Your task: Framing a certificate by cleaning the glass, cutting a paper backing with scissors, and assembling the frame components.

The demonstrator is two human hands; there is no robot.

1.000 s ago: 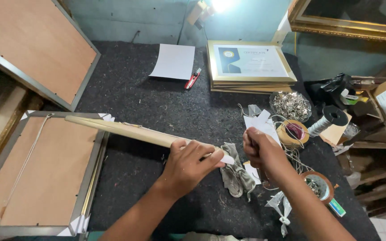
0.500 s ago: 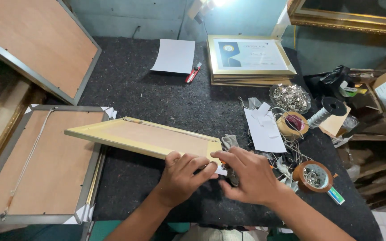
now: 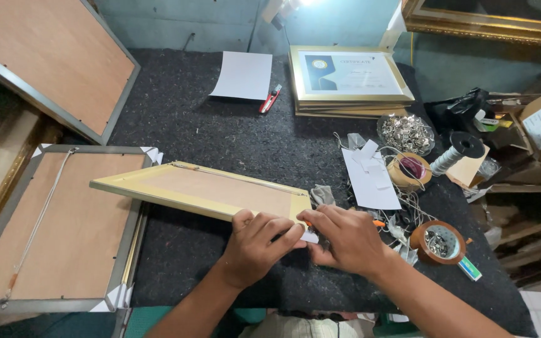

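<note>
both hands work the near corner of a gold picture frame, lying back-up and slightly raised off the dark tabletop: left hand clamps its edge steady while right hand pinches a white corner piece there.

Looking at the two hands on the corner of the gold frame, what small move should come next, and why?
Probably press the white corner piece down flat with the right hand while the left hand steadies the gold frame. Both hands meet at the frame's near right corner, the frame lies back side up and tilted off the table, and the white piece juts out between the fingers.
</note>
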